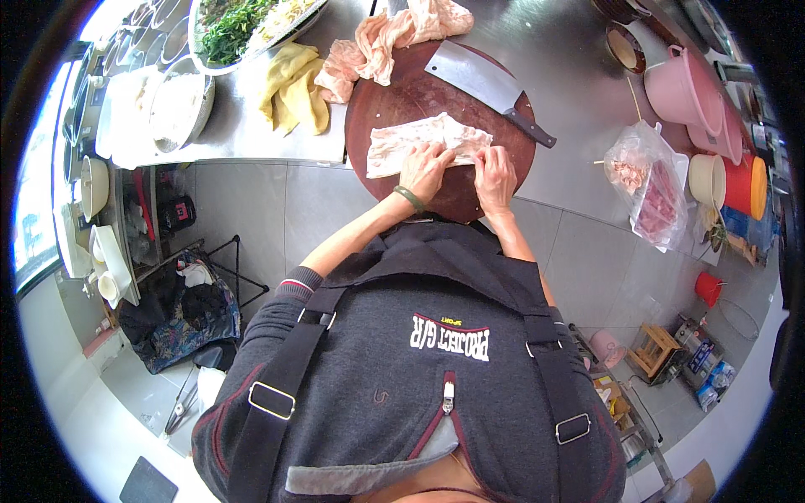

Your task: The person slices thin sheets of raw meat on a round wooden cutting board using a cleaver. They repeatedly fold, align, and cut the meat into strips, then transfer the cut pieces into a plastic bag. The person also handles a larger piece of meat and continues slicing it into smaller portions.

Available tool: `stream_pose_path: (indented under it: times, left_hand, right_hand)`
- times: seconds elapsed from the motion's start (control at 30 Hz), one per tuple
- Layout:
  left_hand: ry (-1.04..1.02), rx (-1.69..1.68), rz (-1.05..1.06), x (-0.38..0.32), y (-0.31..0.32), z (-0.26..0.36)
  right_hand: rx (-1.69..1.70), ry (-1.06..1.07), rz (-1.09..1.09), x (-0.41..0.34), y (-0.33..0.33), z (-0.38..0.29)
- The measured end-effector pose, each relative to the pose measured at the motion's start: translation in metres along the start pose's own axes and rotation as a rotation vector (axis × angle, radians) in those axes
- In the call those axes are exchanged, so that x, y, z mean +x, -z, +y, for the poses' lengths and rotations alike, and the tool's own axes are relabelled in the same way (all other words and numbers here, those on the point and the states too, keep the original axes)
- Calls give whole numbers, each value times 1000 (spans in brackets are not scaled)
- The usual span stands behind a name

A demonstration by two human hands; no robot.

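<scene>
A pale pinkish-white, wrinkled sheet (396, 146) lies across the round wooden chopping board (402, 100). It looks like raw skin or tripe, though I cannot tell for certain. My left hand (424, 168), with a green bangle at the wrist, grips the sheet's near edge with bent fingers. My right hand (495, 176) pinches the sheet's right end. Beyond my hands, a cleaver (475, 77) rests flat on the board, its dark handle over the right rim. More crumpled pale pink pieces (380, 47) drape over the board's far left edge.
A yellow cloth (295, 88) lies left of the board on the steel counter (251, 135). Farther left are a basket of chopped greens (236, 31) and a metal bowl (182, 104). Bagged raw meat (657, 195) sits at right, near pink tubs (682, 88).
</scene>
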State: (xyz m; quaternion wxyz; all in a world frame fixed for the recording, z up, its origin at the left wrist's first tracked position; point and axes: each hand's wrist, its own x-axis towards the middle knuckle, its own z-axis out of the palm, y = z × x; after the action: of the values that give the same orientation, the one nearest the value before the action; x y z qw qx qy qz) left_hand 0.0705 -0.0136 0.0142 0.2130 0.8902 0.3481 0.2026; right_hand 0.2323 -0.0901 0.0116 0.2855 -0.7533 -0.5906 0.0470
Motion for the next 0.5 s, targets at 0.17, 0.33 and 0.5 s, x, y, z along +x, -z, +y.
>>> stream_pose_path:
  times: [0.17,0.33,0.5]
  left_hand:
    - [-48,-63,11,-7,-3,-9]
    - [-161,-8,94,-29,12,-28]
    - [-235,55,126,-57,32,-48]
  right_hand:
    - [116,387,-15,-2,0,0]
    - [10,344,-26,3,-10,4]
    - [-15,424,-35,7,-10,11]
